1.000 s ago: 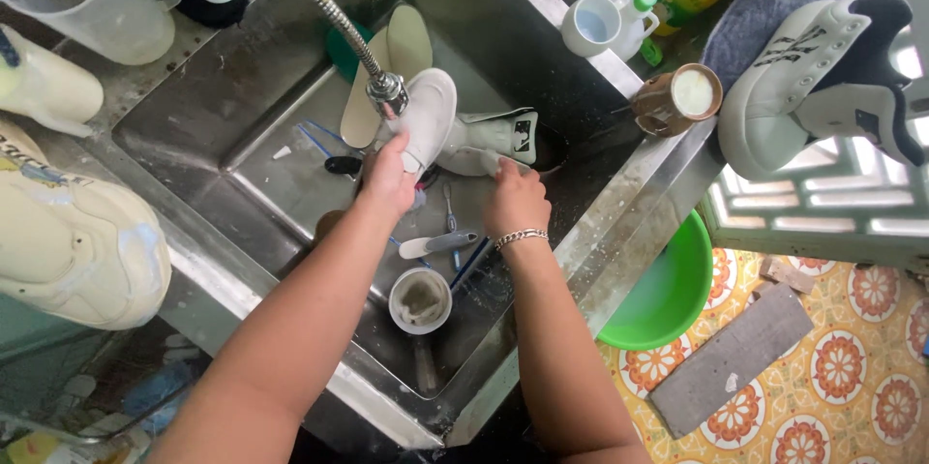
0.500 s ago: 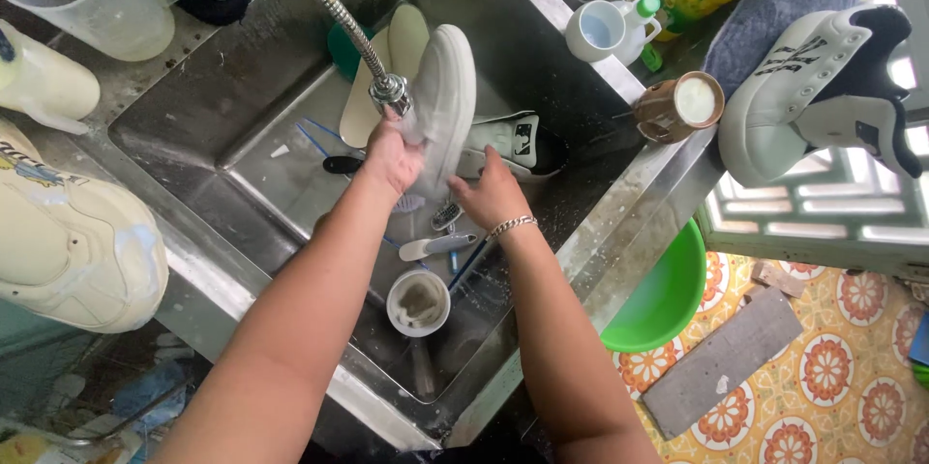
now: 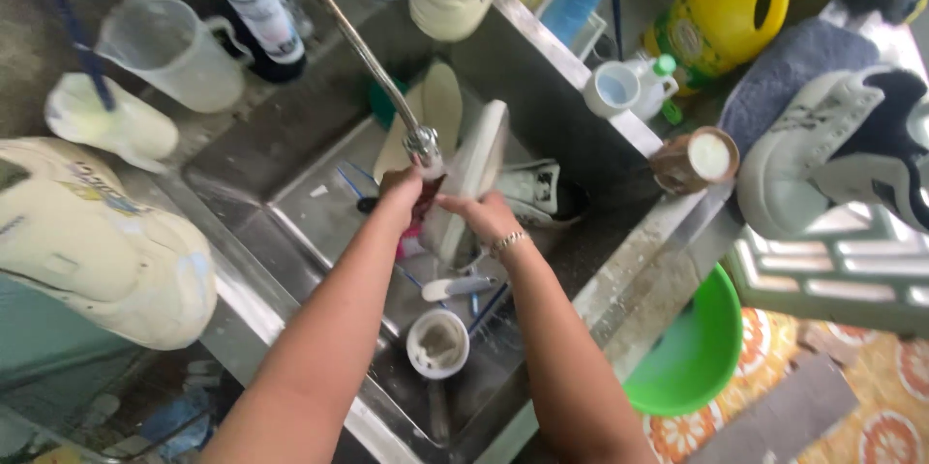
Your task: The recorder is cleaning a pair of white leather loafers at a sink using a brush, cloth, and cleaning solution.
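My left hand (image 3: 404, 188) and right hand (image 3: 484, 217) grip a shoe (image 3: 474, 174), fingers closed around it, tap (image 3: 422, 143) just above.

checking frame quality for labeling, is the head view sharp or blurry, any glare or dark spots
Head view: soft motion blur throughout, worst on both hands and the shoe sole under the tap; even daylight, mild sheen on the sink rim; bottom-left corner falls into shadow.

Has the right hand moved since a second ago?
Yes. The right hand has come up from the sink floor near the cup to the white shoe under the tap, beside the left hand.
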